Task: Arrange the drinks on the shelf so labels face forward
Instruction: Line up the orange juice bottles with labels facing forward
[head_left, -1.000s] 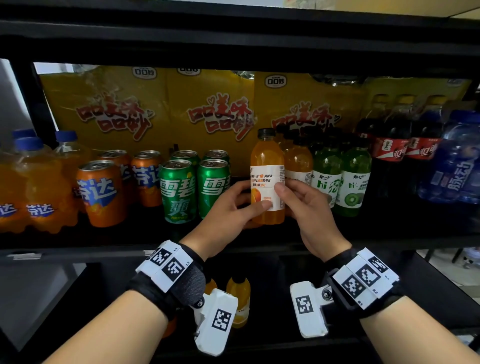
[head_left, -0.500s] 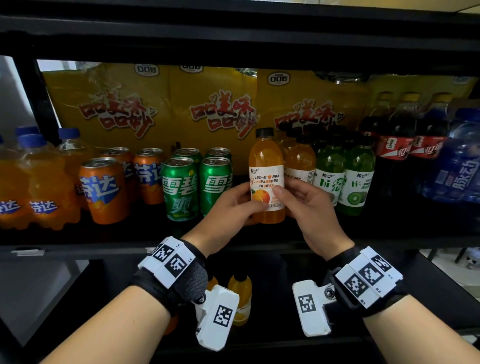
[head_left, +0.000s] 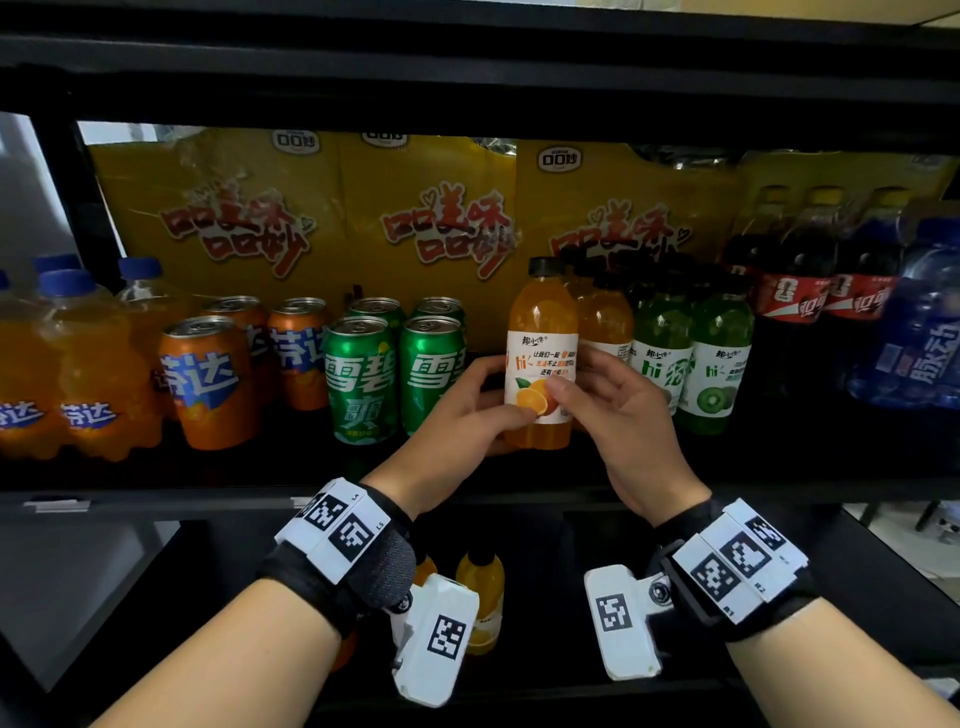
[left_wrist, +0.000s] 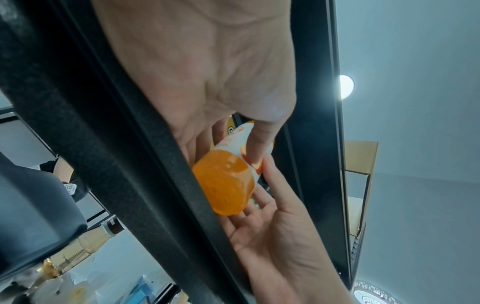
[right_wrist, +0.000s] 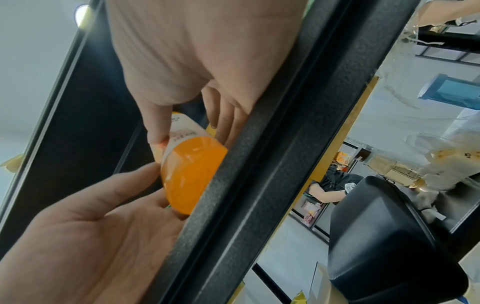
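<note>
At shelf (head_left: 467, 496) front, between green cans (head_left: 395, 374) and kiwi bottles (head_left: 691, 364), left hand (head_left: 467, 410) and right hand (head_left: 618, 410) clamp the orange bottle (head_left: 543, 343) upright by thumbs and fingers, apparently to turn its label forward.

The head camera looks forward and slightly down at the black metal shelf (head_left: 467, 496) from close in front, so the drink row fills the middle of the picture and both forearms enter from below. The left wrist camera sits under the shelf edge and looks steeply upward, very near the left hand (left_wrist: 197, 67), with the grey ceiling behind. The right wrist camera looks up in the same way, very near the right hand (right_wrist: 197, 51). All three views share the small orange juice bottle with white label (head_left: 540, 364) (left_wrist: 226, 185) (right_wrist: 189, 174) and both hands.
</note>
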